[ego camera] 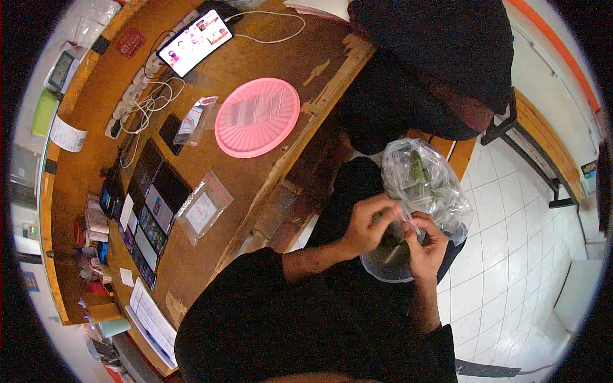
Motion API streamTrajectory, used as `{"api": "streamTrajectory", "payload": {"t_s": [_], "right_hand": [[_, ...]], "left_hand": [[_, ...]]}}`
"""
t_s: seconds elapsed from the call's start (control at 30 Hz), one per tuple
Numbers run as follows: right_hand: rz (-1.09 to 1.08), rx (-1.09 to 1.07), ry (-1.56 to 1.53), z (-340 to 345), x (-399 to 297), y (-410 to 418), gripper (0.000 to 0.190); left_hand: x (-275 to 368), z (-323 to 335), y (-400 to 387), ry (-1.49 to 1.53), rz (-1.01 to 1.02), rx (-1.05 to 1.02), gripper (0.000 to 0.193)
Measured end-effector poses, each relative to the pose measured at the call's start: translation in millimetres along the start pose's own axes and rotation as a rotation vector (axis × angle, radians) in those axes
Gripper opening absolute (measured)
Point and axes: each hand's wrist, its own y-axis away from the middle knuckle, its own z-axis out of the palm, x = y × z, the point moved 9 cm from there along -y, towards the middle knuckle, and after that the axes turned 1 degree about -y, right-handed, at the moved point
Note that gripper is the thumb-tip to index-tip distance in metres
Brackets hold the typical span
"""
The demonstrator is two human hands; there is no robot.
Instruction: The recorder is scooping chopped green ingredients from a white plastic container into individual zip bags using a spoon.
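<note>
Both hands meet over the lap, with a small clear plastic zip bag (407, 218) between them. My left hand (371, 225) pinches its pinkish top edge between thumb and fingers, slightly blurred. My right hand (426, 244) pinches the other side of the bag. Beneath the hands rests a round clear plastic tub (383, 268) with dark contents that I cannot make out. Just beyond it, a large clear plastic bag (426, 186) holds green leafy matter. On the wooden desk (201, 153) to the left lies a round pink plastic lid (258, 148) with clear plastic on it.
Several phones (153, 220), two zip bags with packets (203, 210), a lit tablet (194, 43), a power strip (127, 107) with white cables and an open notebook (153, 321) lie on the desk. A person in dark clothes (431, 62) sits close ahead. A wooden bench (546, 139) stands at the right.
</note>
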Motion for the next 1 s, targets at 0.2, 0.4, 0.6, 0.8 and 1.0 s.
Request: {"api": "streamTrajectory", "payload": {"t_s": [0.2, 0.4, 0.6, 0.8, 1.0], "right_hand": [[0.007, 0.021, 0.13, -7.9, 4.0, -28.6, 0.007], [0.122, 0.174, 0.077, -57.2, 81.0, -75.4, 0.02], [0.189, 0.048, 0.656, -32.0, 60.1, -64.7, 0.054], [0.031, 0.155, 0.393, -55.9, 18.2, -51.3, 0.042], [-0.034, -0.036, -0.241, -0.2, -42.5, -25.3, 0.038]], "left_hand": [[18.1, -32.8, -32.2, -0.068, 0.147, 0.082, 0.014], [73.6, -146.1, -69.9, -1.117, 0.116, 0.386, 0.06], [12.4, -227.9, -58.5, -1.443, -0.504, 0.256, 0.071], [69.4, -199.9, -55.7, -1.072, 0.01, 0.524, 0.063], [71.9, -15.1, 0.5, -0.991, 0.245, -0.254, 0.096]]}}
